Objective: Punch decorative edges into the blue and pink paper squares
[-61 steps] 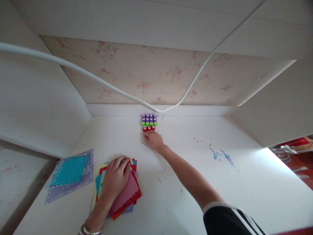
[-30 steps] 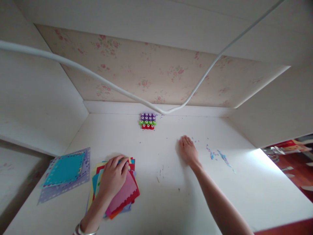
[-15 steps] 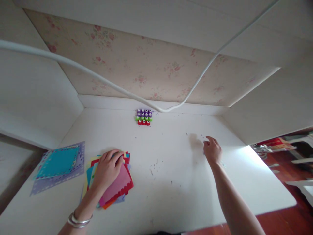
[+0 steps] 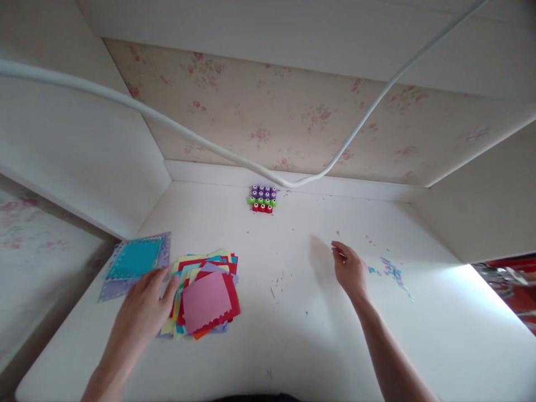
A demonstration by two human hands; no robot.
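My left hand (image 4: 144,301) has its fingers stretched out and apart, between the pile of coloured paper and the blue and purple sheets. Its fingertips overlap the near corner of the sheets in view; whether they touch is unclear. A pink sheet (image 4: 207,304) with a cut edge tops the pile of coloured paper (image 4: 235,304). The turquoise sheet (image 4: 138,258) lies over a larger purple sheet (image 4: 165,251), both with punched borders. My right hand (image 4: 350,273) hovers above the white table, fingers loosely bent, thumb a little apart, nothing visible in it.
Small craft punches (image 4: 262,199) in purple, green and red stand in rows near the back wall. Paper scraps (image 4: 392,271) lie right of my right hand, with more bits mid-table. A white cable (image 4: 234,158) hangs across the view. Side panels bound the white table (image 4: 293,340).
My left hand has left the top of the paper pile and moved left towards the blue sheet. My right hand has shifted left, uncovering coloured scraps. The view has turned slightly left.
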